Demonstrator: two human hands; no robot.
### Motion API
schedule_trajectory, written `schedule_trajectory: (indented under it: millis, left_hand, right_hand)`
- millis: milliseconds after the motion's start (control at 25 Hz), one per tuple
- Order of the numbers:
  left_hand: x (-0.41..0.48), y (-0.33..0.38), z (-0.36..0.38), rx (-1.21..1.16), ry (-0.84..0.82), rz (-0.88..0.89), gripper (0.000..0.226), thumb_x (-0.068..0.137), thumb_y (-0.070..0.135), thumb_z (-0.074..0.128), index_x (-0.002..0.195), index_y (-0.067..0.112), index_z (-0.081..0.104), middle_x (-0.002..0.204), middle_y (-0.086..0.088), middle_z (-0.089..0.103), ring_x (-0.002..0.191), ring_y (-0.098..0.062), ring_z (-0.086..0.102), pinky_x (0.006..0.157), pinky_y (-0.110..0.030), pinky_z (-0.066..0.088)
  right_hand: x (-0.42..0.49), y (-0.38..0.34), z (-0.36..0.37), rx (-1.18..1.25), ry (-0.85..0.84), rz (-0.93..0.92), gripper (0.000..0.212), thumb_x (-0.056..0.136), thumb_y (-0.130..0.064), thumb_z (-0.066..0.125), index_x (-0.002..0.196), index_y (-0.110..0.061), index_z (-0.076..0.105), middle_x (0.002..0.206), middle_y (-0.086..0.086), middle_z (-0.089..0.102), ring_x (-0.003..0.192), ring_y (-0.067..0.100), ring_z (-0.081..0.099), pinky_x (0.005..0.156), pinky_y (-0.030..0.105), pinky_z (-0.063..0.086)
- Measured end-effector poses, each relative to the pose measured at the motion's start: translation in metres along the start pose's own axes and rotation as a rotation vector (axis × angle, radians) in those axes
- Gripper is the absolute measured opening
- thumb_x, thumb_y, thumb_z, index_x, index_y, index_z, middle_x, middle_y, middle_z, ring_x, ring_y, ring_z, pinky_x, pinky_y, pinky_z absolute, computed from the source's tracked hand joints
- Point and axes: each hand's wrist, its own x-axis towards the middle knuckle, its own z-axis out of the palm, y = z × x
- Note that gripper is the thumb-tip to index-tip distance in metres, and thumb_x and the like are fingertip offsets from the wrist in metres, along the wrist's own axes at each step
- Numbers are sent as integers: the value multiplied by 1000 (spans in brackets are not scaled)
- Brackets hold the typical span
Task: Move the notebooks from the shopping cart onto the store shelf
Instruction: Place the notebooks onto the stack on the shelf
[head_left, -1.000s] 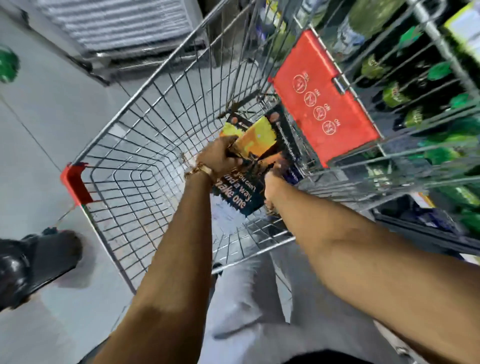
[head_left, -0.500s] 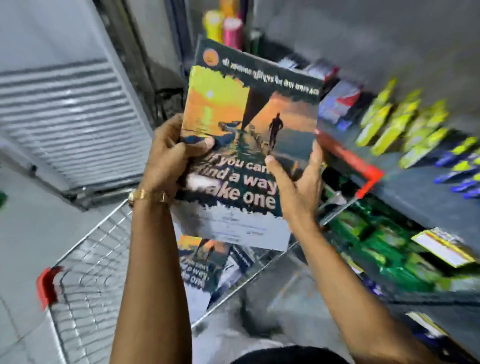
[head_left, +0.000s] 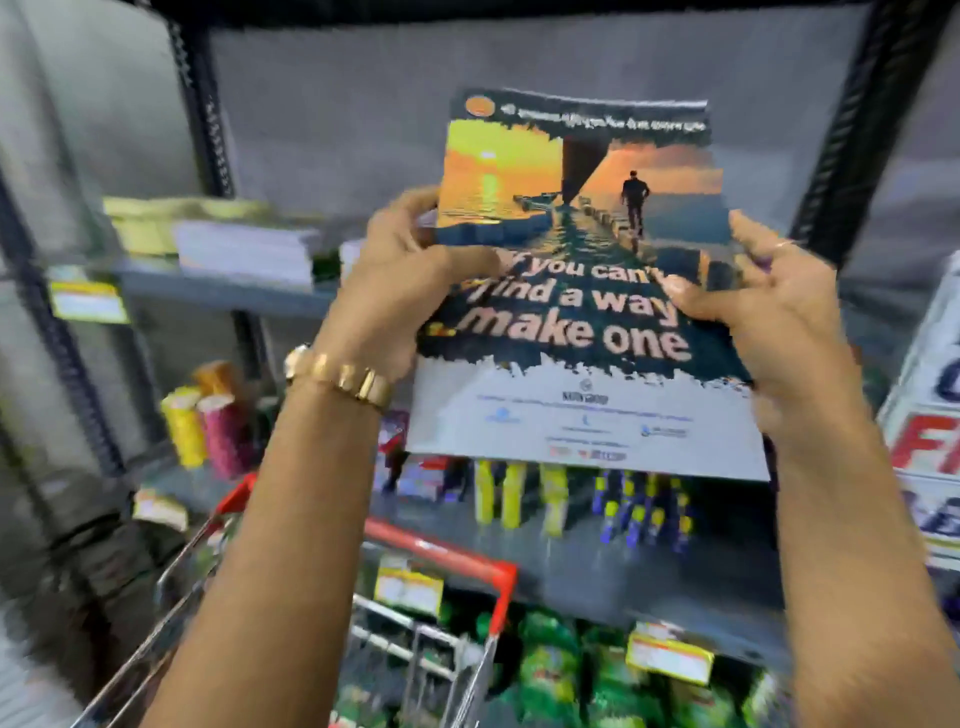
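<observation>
The notebook (head_left: 576, 291) that lay in the shopping cart (head_left: 441, 566) 1 second ago, under both hands, is now lifted clear of it and held up in front of the store shelf (head_left: 223, 291). Half a second ago it was already raised, but the view looked along the aisle; now the view faces the shelving squarely, and the cart has dropped to the bottom of the picture, only its red rim and wire showing. I judge that the pick-up is done and the placing step is in hand: the notebook is still in the air, touching no shelf.

The left hand (head_left: 400, 270) grips the notebook's left edge, thumb across the cover and fingers curled behind. The right hand (head_left: 769, 312) holds the right edge with its thumb pressed on the cover; its other fingers look partly spread, so how firmly it clamps I cannot tell.

The cover reads "If you can't find a way make one" in pale letters over a sunset scene with a figure walking on a pier. A line of script along the top band and small logos on the white lower band are too blurred to read.

A stack of books (head_left: 244, 249) already lies on the shelf's left part, the likely place for this 1. Price tags (head_left: 88, 301) on the shelf edges are unreadable.
</observation>
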Motion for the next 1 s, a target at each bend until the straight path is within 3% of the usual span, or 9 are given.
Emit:
schedule_trajectory:
  millis: [120, 240, 280, 360, 400, 480, 640, 800, 1000]
  left_hand:
    - [58, 9, 61, 177, -115, 54, 59, 57, -3, 80, 114, -1, 64, 104, -12, 72, 77, -17, 68, 76, -29, 55]
    - [104, -5, 113, 428, -174, 68, 23, 70, -4, 79, 87, 7, 66, 85, -5, 66, 70, -14, 62, 72, -32, 54]
    - [114, -11, 127, 510, -197, 57, 25, 73, -1, 78, 90, 10, 63, 89, -4, 63, 82, -19, 64, 80, -35, 55]
    - [134, -32, 148, 648, -274, 30, 40, 80, 3, 73, 114, 13, 54, 107, -2, 54, 108, -18, 56, 92, -27, 47]
    - [142, -45, 156, 706, -316, 15, 46, 83, 6, 71, 122, 14, 49, 116, -3, 53, 114, -18, 53, 92, -22, 43]
    - [160, -71, 168, 781, -325, -25, 56, 83, 12, 71, 134, 5, 49, 135, -11, 55, 123, -28, 54, 101, -30, 43]
    - [177, -102, 172, 902, -319, -115, 49, 87, 15, 65, 132, 1, 52, 135, -18, 57, 123, -33, 56, 104, -35, 45]
    - [181, -119, 169, 1069, -401, -85, 39, 96, 20, 54, 130, 0, 57, 132, -19, 60, 121, -33, 56, 102, -33, 44]
    - [180, -130, 167, 1136, -429, -62, 35, 98, 24, 44, 117, 5, 66, 124, -19, 65, 112, -36, 61, 100, -37, 49]
  right_hand:
    - [55, -5, -48, -212, 75, 46, 36, 78, 6, 67, 102, -21, 70, 71, -12, 72, 62, -1, 64, 63, 20, 53]
    - [111, 20, -79, -464, 151, 212, 50, 71, -1, 76, 120, -4, 64, 93, 9, 70, 82, 21, 68, 76, 36, 59]
    - [127, 33, -86, -526, 169, 257, 53, 68, -5, 78, 119, -3, 64, 100, 13, 70, 88, 26, 69, 80, 39, 59]
    - [143, 51, -91, -647, 179, 311, 47, 70, -8, 79, 114, -1, 64, 102, 14, 67, 91, 25, 66, 75, 33, 56]
    - [147, 57, -91, -719, 186, 335, 47, 73, -11, 78, 117, 0, 62, 105, 15, 64, 95, 26, 65, 75, 32, 53]
    - [150, 65, -87, -848, 195, 368, 50, 78, -15, 76, 121, 3, 58, 118, 19, 62, 111, 31, 62, 86, 34, 51]
    - [156, 83, -77, -1030, 149, 388, 40, 85, -22, 68, 119, -2, 59, 127, 19, 61, 120, 34, 57, 93, 34, 48]
    - [160, 95, -70, -1138, 94, 447, 40, 92, -31, 57, 125, -9, 53, 139, 18, 51, 134, 37, 35, 105, 41, 34]
    - [158, 101, -69, -1283, 50, 462, 36, 98, -29, 47, 128, -10, 51, 142, 16, 47, 136, 35, 29, 105, 41, 29]
